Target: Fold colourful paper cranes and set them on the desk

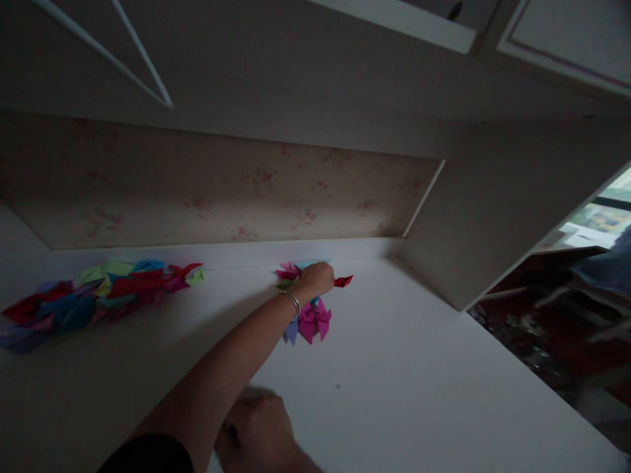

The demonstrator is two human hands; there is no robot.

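Note:
My left hand (318,278) reaches across the white surface, a bracelet at its wrist, fingers closed at a small cluster of origami paper pieces near the back wall. A red origami piece (344,281) sticks out past its fingers on the right. Just below the hand lie a magenta origami piece (309,322) and a pale purple one (291,330). Pink paper (286,270) shows on the hand's far side. My right hand (261,427) is curled up close beneath the left forearm, low in the view; what it holds, if anything, is hidden.
A long heap of many-coloured origami pieces (98,295) lies along the back at the left. Behind stands a flower-patterned panel (246,190). An upper cabinet with a white bent rod (142,62) overhangs, and a side panel (488,210) closes the right.

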